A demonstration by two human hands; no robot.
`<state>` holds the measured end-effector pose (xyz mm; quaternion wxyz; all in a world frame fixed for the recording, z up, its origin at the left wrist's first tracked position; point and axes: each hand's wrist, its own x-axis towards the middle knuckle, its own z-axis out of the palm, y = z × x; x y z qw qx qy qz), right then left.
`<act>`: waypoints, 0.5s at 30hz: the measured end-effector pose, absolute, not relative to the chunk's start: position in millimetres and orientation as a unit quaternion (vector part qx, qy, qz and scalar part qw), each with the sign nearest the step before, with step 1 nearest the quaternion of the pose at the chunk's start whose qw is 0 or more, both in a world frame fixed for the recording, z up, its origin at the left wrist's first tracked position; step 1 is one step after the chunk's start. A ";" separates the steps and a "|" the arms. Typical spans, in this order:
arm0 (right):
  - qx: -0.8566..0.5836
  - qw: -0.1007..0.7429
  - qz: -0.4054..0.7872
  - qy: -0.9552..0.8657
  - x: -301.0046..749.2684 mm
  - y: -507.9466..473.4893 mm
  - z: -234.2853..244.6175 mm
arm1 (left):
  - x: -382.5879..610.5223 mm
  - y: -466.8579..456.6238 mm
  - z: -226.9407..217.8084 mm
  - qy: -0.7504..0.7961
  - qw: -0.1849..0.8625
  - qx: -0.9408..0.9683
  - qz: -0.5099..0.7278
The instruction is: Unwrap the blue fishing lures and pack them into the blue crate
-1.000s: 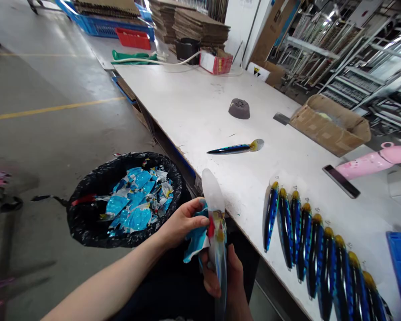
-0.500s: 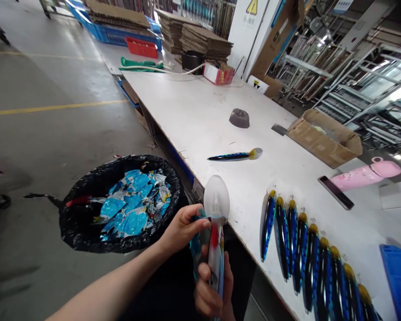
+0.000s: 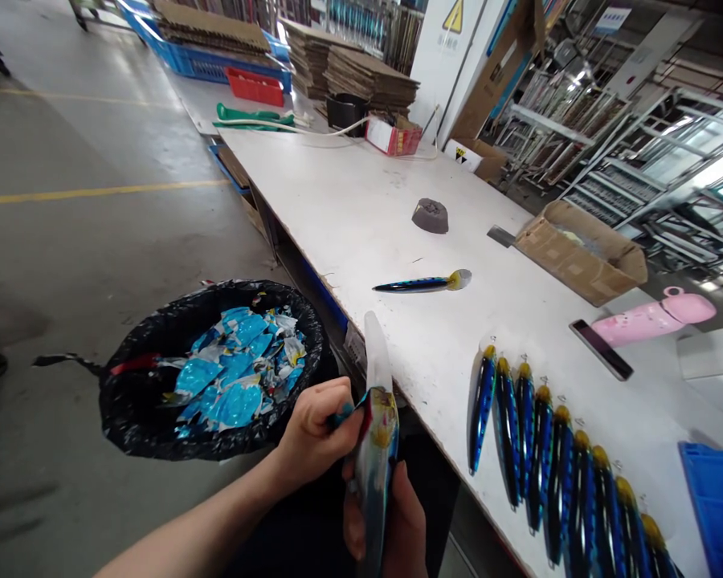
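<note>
A fishing lure (image 3: pixel 373 490) with a silvery body and a clear, rounded lip (image 3: pixel 377 349) stands upright, lip uppermost, in front of the table edge. My right hand (image 3: pixel 406 522) wraps around its lower body. My left hand (image 3: pixel 322 421) is closed beside the lure's upper end, pinching a bit of blue and red film that comes off the body. On the table, a single blue-black lure (image 3: pixel 415 284) with a yellow head and clear lip lies apart. Several similar finished lures (image 3: pixel 560 457) lie in a slanting row at the right.
A bin lined with a black bag (image 3: pixel 120 401) holds blue film scraps (image 3: pixel 241 401) at my left. On the white table (image 3: pixel 337 193) are a grey lump (image 3: pixel 430 216), a cardboard box (image 3: pixel 578 257), a phone (image 3: pixel 602 349), a pink bottle (image 3: pixel 651 317) and a blue bin (image 3: pixel 716 498).
The lure has turned about its length, so its lip now shows nearly edge-on. My left hand has closed tighter and moved slightly down and left, pulling at the film.
</note>
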<state>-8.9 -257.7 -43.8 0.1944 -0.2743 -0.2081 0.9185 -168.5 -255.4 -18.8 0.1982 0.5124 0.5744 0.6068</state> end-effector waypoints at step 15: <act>-0.371 0.249 0.772 -0.453 -13.9 -249.7 -18.6 | -181.4 -274.9 -4.3 0.480 0.030 0.709 0.516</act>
